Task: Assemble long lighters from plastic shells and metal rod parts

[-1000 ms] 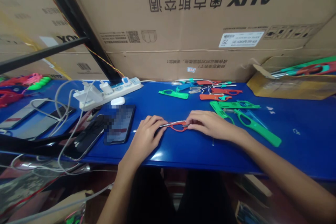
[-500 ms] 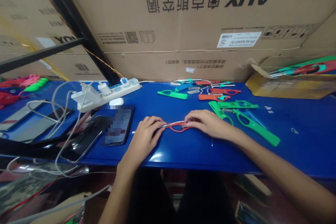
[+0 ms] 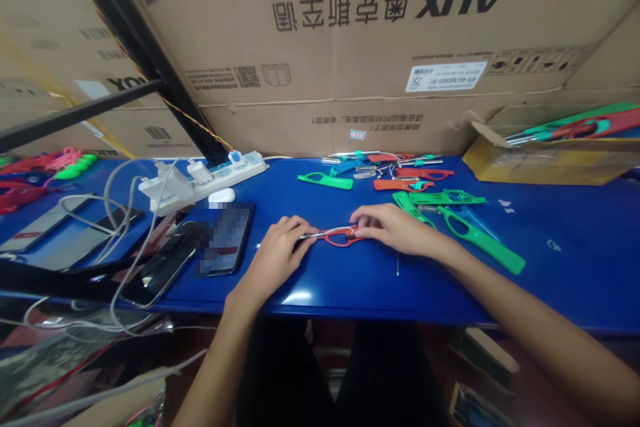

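Between my two hands, just over the blue tabletop (image 3: 320,287), is a red long-nosed lighter casing (image 3: 341,240) with an oval finger opening and a thin metal tube at its left. My left hand (image 3: 283,247) pinches the tube end between thumb and fingers. On the casing's right end, the fingers of my right hand (image 3: 383,227) are closed, hiding much of that end. A thin white wire seems to run along its top. Green lighter casings (image 3: 480,237) lie close to the right of my right hand.
Behind my hands lie several red, green and blue lighter parts (image 3: 395,173). An opened carton (image 3: 545,161) at the back right holds more lighters. Phones (image 3: 225,240), a power strip (image 3: 220,180) and loose white cables (image 3: 117,213) occupy the left. A large cardboard box (image 3: 320,47) backs the table.
Both hands keep their grip on the red lighter casing. The fingers of my right hand have shifted slightly at its end, and the whole view has moved a little.
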The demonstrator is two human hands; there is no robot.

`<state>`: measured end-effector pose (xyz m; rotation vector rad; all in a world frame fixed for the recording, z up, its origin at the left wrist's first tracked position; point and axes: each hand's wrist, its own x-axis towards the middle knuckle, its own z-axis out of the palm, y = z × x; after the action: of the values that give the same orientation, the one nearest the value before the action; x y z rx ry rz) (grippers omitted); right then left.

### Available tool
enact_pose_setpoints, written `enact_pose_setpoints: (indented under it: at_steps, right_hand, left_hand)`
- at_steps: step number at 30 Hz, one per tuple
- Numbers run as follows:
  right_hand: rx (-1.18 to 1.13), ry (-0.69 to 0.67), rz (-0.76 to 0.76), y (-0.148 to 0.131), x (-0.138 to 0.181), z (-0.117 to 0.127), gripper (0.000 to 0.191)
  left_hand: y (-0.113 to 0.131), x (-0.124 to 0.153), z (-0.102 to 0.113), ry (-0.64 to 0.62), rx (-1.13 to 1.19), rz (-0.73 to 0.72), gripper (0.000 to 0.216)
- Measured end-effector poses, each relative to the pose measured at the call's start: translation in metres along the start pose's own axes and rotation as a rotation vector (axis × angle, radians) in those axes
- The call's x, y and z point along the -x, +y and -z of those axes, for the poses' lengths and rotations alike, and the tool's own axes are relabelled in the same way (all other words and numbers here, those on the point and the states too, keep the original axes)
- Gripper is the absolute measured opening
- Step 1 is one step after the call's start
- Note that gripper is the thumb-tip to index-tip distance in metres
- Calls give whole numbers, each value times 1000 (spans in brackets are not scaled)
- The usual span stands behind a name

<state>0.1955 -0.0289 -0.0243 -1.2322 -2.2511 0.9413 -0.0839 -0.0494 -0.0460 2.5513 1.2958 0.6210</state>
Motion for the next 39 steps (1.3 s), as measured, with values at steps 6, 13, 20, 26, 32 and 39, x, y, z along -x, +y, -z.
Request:
enact_pose_setpoints:
  at_steps: [6,13,20,26,32,39]
  right_hand:
    - [285,144,117,3,4,14,21]
    - [451,137,200,4,2,4,24]
    - [551,103,221,0,4,0,25]
    - [511,60,196,2,2,0,25]
    - [444,36,159,4,0,0,25]
    - [451,31,133,2,1,0,27]
  left_hand:
    - [-2,-56,34,-204,136,-132,45]
    - [7,-125,49,-88,-91,-292,34]
    - [-6,-84,27,-190,-122,-447,27]
    - [4,-72,20,-231,-134,-493,25]
    - [4,-73,11,-191,-228,-446,19]
    - [0,-76,6,-146,-261,-439,16]
